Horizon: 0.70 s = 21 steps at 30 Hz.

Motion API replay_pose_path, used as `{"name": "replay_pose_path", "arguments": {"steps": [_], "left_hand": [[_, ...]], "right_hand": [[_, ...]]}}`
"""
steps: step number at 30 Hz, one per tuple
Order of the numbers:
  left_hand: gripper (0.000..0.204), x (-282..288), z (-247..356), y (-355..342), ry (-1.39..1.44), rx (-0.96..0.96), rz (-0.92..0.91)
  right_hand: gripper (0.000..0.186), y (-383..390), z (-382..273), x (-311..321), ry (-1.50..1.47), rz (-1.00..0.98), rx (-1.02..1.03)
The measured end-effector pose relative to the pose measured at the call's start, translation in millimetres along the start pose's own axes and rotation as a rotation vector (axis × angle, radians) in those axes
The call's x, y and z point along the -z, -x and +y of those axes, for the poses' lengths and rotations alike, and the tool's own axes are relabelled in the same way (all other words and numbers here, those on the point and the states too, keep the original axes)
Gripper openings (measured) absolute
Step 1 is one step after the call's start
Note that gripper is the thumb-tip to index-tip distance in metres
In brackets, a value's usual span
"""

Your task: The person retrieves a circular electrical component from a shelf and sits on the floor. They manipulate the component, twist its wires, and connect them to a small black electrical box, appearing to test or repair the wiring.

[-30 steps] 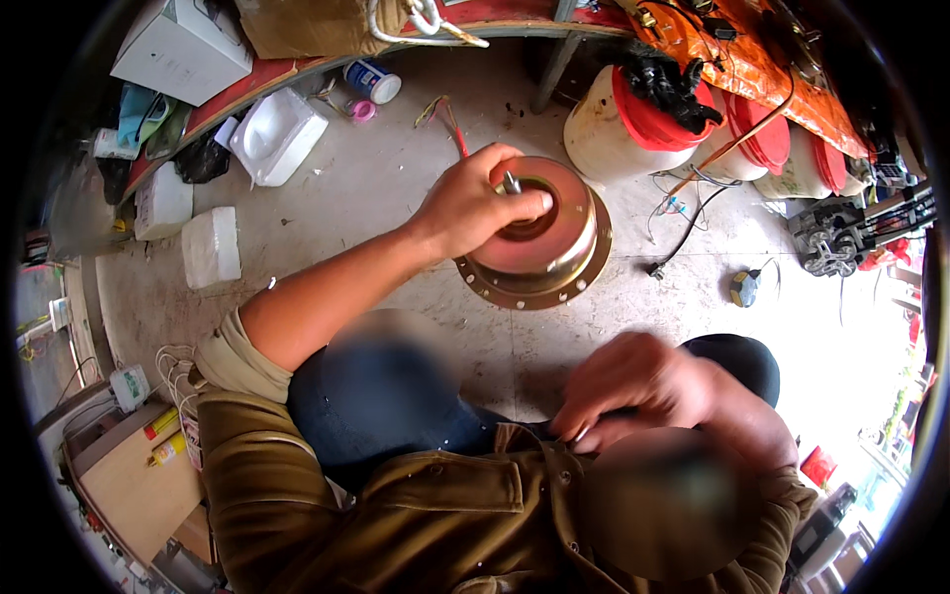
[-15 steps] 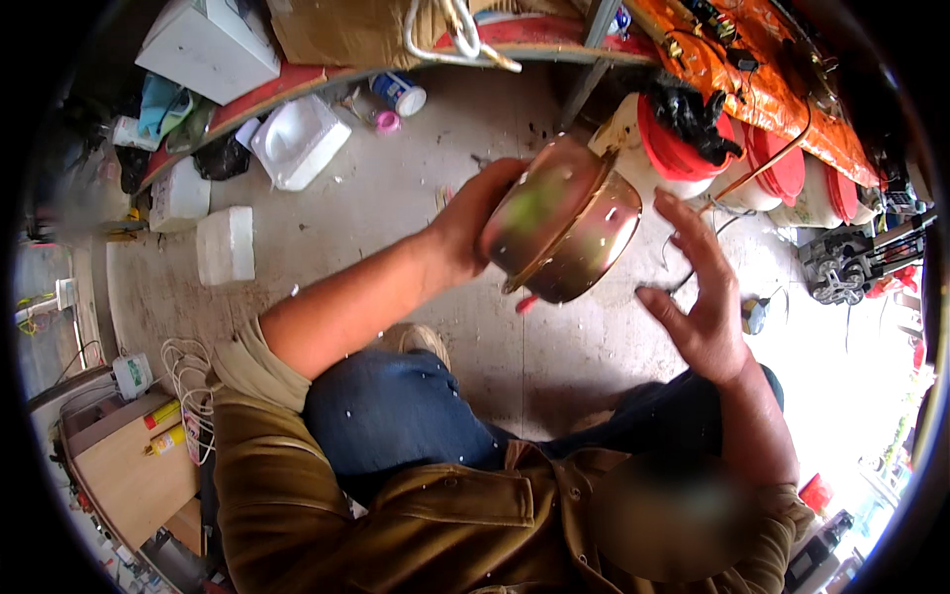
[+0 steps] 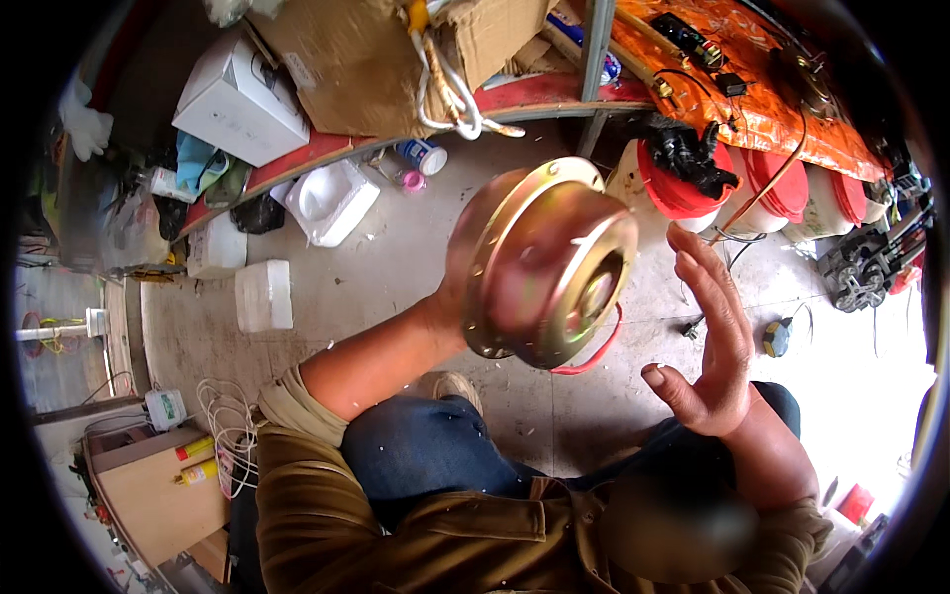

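Brass-coloured metal housing, round and flanged, held up in the air over the concrete floor, tilted so its open face turned toward the right. Gripped from behind by the left hand, fingers mostly hidden by the shell, so firmness of the hold could not be judged. Right hand spread wide and empty just beside the rim, palm facing the housing, not touching it. Red wire loop dangled from the lower edge. Risked slipping: a heavy-looking part borne one-handed from its back side, likely to tip forward and drop onto the floor or the knee in blue jeans below. Could also have snagged the loose wire. Red-lidded buckets stood near, under the shelf edge, within reach of a swing
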<state>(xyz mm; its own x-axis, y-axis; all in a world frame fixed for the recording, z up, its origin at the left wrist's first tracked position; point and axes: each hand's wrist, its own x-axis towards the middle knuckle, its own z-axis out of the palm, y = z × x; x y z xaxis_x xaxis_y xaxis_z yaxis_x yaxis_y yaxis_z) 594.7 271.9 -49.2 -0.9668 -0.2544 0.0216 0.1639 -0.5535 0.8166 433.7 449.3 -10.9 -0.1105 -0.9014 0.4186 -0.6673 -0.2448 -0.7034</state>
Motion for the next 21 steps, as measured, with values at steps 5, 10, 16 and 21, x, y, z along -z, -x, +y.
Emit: {"name": "replay_pose_path", "arguments": {"steps": [5,10,16,21], "left_hand": [[0.035,-0.5,-9.4,13.3,0.296,0.134,-0.003],[0.037,2.3,-15.4,18.0,0.456,0.173,-0.001],[0.039,10.2,8.9,22.1,0.546,0.08,0.01],[0.041,19.4,12.6,5.7,0.576,-0.003,0.008]], "right_hand": [[0.058,-9.6,-34.5,-18.6,0.264,-0.284,0.459],[0.05,-46.4,-20.3,-74.4,0.223,-0.245,0.469],[0.036,-29.7,89.4,52.7,0.941,-0.32,-0.379],[0.047,-51.4,4.8,25.7,0.482,0.079,0.178]]}}
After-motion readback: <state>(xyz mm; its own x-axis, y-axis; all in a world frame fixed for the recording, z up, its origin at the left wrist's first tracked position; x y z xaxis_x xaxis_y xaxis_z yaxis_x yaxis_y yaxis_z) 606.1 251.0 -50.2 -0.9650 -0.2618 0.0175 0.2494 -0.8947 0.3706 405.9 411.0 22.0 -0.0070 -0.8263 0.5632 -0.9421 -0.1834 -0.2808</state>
